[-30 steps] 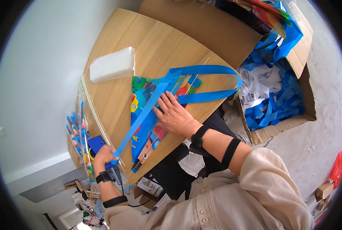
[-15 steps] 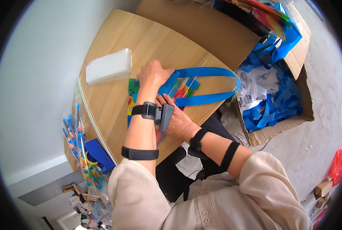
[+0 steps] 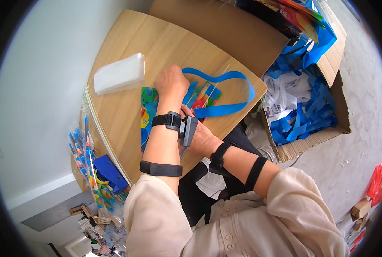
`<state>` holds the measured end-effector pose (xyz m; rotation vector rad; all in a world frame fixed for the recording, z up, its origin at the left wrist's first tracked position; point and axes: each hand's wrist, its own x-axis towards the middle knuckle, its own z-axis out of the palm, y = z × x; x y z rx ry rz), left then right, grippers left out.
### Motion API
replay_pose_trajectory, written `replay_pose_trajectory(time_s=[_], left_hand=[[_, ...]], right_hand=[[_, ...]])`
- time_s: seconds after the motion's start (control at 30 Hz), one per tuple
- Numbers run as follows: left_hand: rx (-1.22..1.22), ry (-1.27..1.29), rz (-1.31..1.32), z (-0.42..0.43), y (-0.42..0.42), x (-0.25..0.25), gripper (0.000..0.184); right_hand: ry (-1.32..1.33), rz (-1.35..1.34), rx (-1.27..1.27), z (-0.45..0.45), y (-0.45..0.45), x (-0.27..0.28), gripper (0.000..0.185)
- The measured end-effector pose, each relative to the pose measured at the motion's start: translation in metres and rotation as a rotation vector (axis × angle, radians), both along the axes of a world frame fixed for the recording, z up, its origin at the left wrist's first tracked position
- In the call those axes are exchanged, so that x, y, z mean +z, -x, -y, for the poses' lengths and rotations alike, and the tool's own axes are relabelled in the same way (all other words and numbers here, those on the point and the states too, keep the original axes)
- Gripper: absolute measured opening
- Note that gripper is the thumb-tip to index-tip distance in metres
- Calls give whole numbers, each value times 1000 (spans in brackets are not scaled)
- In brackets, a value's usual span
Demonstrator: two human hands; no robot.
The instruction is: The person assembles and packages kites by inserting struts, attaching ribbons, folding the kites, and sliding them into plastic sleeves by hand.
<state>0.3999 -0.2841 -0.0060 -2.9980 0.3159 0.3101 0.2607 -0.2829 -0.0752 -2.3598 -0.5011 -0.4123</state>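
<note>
My left hand [image 3: 172, 81] is closed on the end of a blue strap [image 3: 242, 77] above the printed sheet's upper part. The strap loops out to the right and comes back toward my right hand. My right hand [image 3: 199, 136] lies on the printed sheet [image 3: 148, 103], partly hidden behind my left forearm and the wrist device; its visible fingers are spread flat. The colourful sheet, with blue, green and red parts, lies on the wooden table [image 3: 126, 38] under both hands.
Clear plastic sleeves [image 3: 119, 75] lie at the table's left. A blue tape dispenser [image 3: 110, 173] and wrapped printed rolls [image 3: 87, 158] stand beyond the left edge. An open cardboard box [image 3: 313, 143] at the right holds blue straps. A brown cardboard panel [image 3: 225, 32] stands behind.
My left hand has moved from the tape dispenser up to the sheet's top and pulled the strap, whose loop has shrunk and bent leftward. My right hand has stayed nearly in place.
</note>
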Motion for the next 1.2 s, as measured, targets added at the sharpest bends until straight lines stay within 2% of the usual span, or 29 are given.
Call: replay_pose_trajectory(time_s=[0.07, 0.1, 0.17, 0.2, 0.27, 0.3, 0.33, 0.43, 0.5, 0.57, 0.6, 0.67, 0.73, 0.77, 0.8, 0.83, 0.87, 0.9, 0.97, 1.0, 1.07, 1.1, 1.17, 1.2], left_hand=[[-113, -13, 191, -9, -5, -10, 15], [-111, -15, 191, -17, -7, -14, 15], [-223, 287, 597, -36, -14, -14, 10], [-141, 429, 639, -43, -13, -7, 10], [25, 702, 559, -71, -5, 16, 14], [33, 852, 595, -100, -5, 13, 18], [95, 1092, 547, -128, 6, 17, 18], [473, 1165, 561, -208, 63, 30, 12], [757, 924, 498, -269, 106, 32, 15], [910, 777, 562, -335, 144, 17, 25], [910, 778, 565, -342, 159, 21, 25], [535, -250, 1038, -345, 176, 26, 41], [373, 124, 946, -312, 145, 33, 57], [228, 222, 792, -293, 122, 33, 62], [139, 312, 691, -263, 98, 28, 64], [103, 540, 511, -205, 82, 37, 64], [34, 585, 399, -175, 61, 30, 66], [-19, 582, 277, -149, 40, 22, 70], [-108, 419, 193, -111, 10, -2, 70], [-109, 424, 196, -91, 6, -2, 70], [92, 127, -35, -60, 3, 11, 54], [92, 129, -36, -62, 0, 5, 54], [-83, 40, 114, -66, -1, -4, 36], [-82, 39, 112, -70, 1, -2, 36]], right_hand=[[-79, -10, 25, 0, -1, 0, 56], [-80, -10, 26, -1, 0, 1, 56], [203, -26, -62, -2, 2, 3, 58], [200, -26, -61, -2, 3, 4, 58], [221, -58, -38, 0, 4, 5, 58], [216, -56, -38, 0, 4, 7, 58], [165, -77, -36, 1, 5, 9, 58], [116, -79, -42, 2, 4, 10, 61], [113, -102, -42, 0, 4, 8, 61], [128, -107, -39, -1, 2, 8, 61], [148, -114, -39, -2, 2, 8, 61], [131, -118, -60, -4, 0, 6, 63], [121, -120, -70, -5, -1, 4, 65], [115, -121, -66, -3, -3, 3, 68], [109, -120, -63, -1, -5, 2, 71], [115, -116, -62, 1, -6, 2, 71], [94, -126, -42, 4, -7, 2, 73], [72, -139, -22, 5, -7, 3, 76], [123, -119, -29, 7, -5, 3, 77], [171, -98, -37, 8, -5, 4, 78], [190, -128, -41, 14, -3, 13, 75], [205, -158, -45, 16, -2, 17, 73], [212, -155, -45, 17, -2, 18, 72], [217, -150, -45, 18, -2, 18, 70]])
